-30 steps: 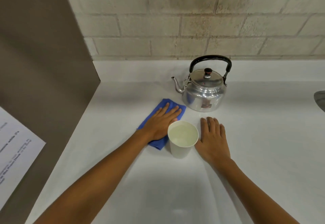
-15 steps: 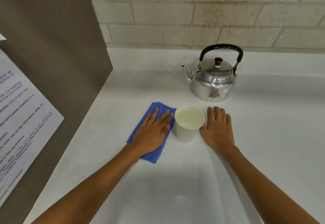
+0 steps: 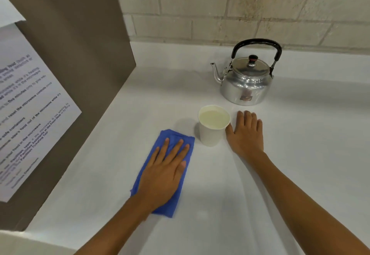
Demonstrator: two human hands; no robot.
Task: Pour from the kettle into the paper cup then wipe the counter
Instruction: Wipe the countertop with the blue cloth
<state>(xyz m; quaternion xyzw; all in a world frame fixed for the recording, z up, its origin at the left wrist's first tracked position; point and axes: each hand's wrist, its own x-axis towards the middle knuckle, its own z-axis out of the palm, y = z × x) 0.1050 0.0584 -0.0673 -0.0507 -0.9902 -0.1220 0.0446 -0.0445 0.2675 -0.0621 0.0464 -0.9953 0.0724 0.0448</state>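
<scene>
- Leftward, a brown upright panel (image 3: 76, 58) carrying a printed white paper notice (image 3: 30, 114) bounds the white counter (image 3: 300, 164); a pale brick wall (image 3: 240, 8) closes the far edge.
- Open counter surface lies to the right of the right forearm and in the near foreground between both arms.
- Polished metal kettle with a black arched handle (image 3: 247, 81) stands upright near the back, spout pointing left, just beyond the right fingertips and apart from them.
- White paper cup (image 3: 213, 127), filled with pale liquid, stands upright between the two hands; the right thumb lies against or just beside its wall.
- Right hand (image 3: 246, 134) rests palm-down on the counter, fingers extended and close together, gripping nothing.
- Folded blue cloth (image 3: 172, 138) lies flat, near and left of the cup, not touching it.
- Left hand (image 3: 166, 170) presses flat on the cloth, fingers spread and straight, their tips short of its far edge.
</scene>
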